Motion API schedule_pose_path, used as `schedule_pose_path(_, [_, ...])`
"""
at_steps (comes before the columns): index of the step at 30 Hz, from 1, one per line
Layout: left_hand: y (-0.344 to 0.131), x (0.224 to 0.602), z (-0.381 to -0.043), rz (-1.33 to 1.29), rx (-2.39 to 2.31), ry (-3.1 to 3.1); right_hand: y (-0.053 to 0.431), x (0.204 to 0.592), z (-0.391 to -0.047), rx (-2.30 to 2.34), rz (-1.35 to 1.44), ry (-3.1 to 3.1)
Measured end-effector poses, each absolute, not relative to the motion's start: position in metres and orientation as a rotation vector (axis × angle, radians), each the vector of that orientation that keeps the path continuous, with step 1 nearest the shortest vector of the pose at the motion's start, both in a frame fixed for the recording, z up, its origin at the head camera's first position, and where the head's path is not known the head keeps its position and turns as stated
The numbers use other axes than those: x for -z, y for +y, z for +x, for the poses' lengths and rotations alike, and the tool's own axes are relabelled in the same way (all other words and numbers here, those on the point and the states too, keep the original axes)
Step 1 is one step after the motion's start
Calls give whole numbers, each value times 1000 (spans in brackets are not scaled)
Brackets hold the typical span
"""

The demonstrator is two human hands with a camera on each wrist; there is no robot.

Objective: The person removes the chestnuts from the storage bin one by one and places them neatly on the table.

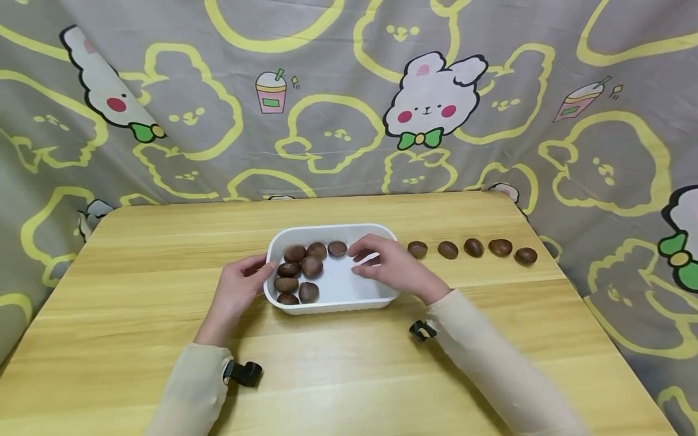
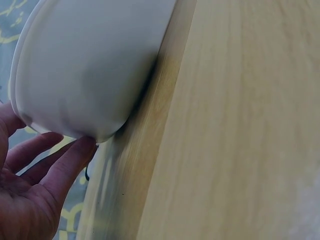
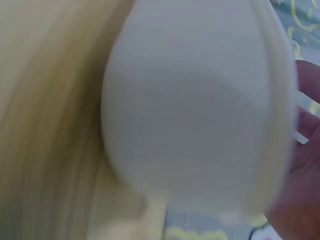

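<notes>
White tray: stood on the wooden surface [image 1: 338, 375], its long side running left to right; the tray [image 1: 357, 293] lay between the two hands.
Left hand: gripped the tray's left end; this hand [image 1: 235, 287] had its thumb at the rim and, in the left wrist view, fingertips against the outer wall.
Right hand: reached over the tray's right end, its thumb and fingers parted and loosely bent; this hand [image 1: 391, 265] had its fingertips just beside the rightmost chestnut [image 1: 337, 248] at the back wall. In the right wrist view it was partly cut off behind the blurred end of the tray.
Chestnuts in the tray: eight showed, brown and glossy, gathered toward the left half, with the white floor bare to the right.
Chestnuts outside: a row of five chestnuts [image 1: 474, 247] lay right of the tray, set apart, the last ones nearing the right edge.
Sleeves: both were pale beige, with a black device [image 1: 244, 373] at the left wrist and another black device [image 1: 422, 330] at the right.
Backdrop: a grey curtain [image 1: 327, 54] with yellow outlines and white rabbits hung behind the surface.
</notes>
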State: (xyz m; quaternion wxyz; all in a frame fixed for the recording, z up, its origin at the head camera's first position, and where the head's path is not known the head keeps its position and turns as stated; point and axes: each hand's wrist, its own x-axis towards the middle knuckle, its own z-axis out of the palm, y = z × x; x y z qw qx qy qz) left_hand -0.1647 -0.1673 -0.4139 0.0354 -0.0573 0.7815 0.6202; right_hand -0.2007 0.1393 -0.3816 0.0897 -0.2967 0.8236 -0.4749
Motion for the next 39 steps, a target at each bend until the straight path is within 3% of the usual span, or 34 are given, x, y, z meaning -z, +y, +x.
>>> schedule_pose_path(14, [-168, 418, -166, -168, -1904, 2417, 80, 394, -199, 1123, -1038, 2339])
schedule_pose_path(31, [-167, 417, -167, -192, -1876, 2440, 64, 398, -202, 909, -1260, 2361])
schedule_pose_path(39, [-167, 418, -168, -189, -1887, 2432, 62, 399, -204, 925, -1214, 2297])
